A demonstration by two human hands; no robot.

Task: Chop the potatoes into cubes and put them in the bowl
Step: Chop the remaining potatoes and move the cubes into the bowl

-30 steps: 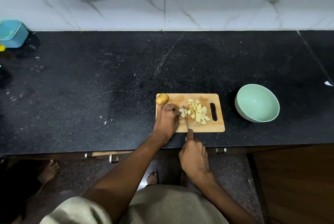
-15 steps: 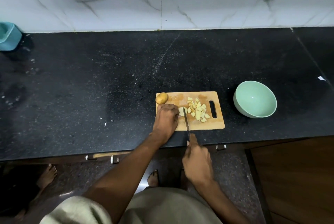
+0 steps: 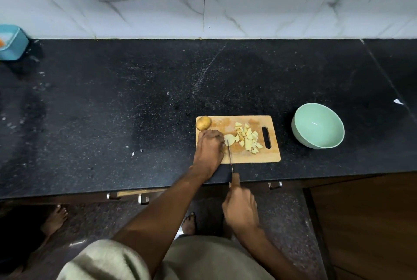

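Black speckled table carrying wooden cutting board, green bowl, blue container at far left.

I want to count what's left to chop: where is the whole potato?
In the head view, the whole potato sits on the far left corner of the cutting board, just beyond the left hand and left of the cut cubes.

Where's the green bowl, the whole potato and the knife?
green bowl (image 3: 304, 137): head view, on its near left outer wall.
whole potato (image 3: 203, 123): head view, middle of its skin.
knife (image 3: 230, 158): head view, middle of the blade.
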